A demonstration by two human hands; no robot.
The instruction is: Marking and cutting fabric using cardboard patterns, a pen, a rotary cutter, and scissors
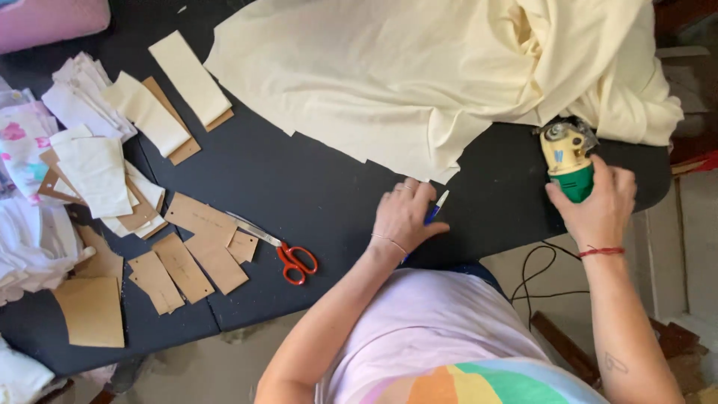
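My right hand (pixel 595 203) grips the green handle of a yellow and green electric fabric cutter (pixel 567 153) standing at the right edge of the dark table (pixel 314 187), beside a big heap of cream fabric (pixel 419 75). My left hand (pixel 404 215) rests on the table near the fabric's front edge, with a blue and white pen (pixel 436 209) under its fingers. Whether the hand grips the pen I cannot tell. A black cord (pixel 538 277) hangs below the table.
Red-handled scissors (pixel 284 253) lie left of my left hand. Brown cardboard patterns (pixel 196 251) and cut cream pieces (pixel 161 101) cover the table's left part. White and printed cloth (pixel 26 187) is stacked at the far left. A pink bundle (pixel 45 19) lies top left.
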